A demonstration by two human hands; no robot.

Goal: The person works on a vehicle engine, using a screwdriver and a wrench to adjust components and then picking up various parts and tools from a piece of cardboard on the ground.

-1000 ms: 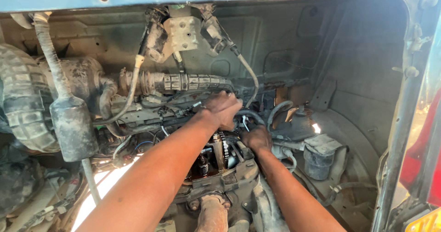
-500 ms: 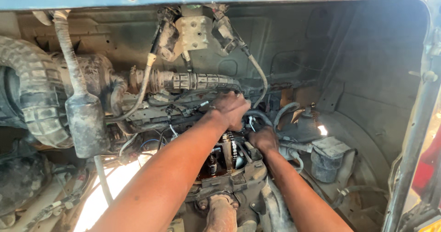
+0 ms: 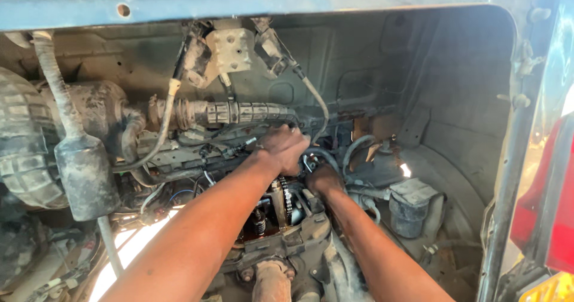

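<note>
Since the earlier frames little has shifted: both hands are kept at the same spot deep in the engine bay, and only the view has been nudged slightly sideways. The fingers [image 3: 294,136] of the left hand [image 3: 286,149] are curled down over the pipes and wiring above the toothed sprocket [image 3: 286,195], though what they clasp cannot be told. The right hand [image 3: 324,179] is pressed in just beside the sprocket; its fingers are hidden, so their state cannot be told. Below the hands, the opened engine top [image 3: 263,224] is seen with oily springs laid bare, its cover already off. Further out, a ribbed hose [image 3: 239,112] and a grey canister [image 3: 86,176] are left in place, so the work is judged midway.
</note>
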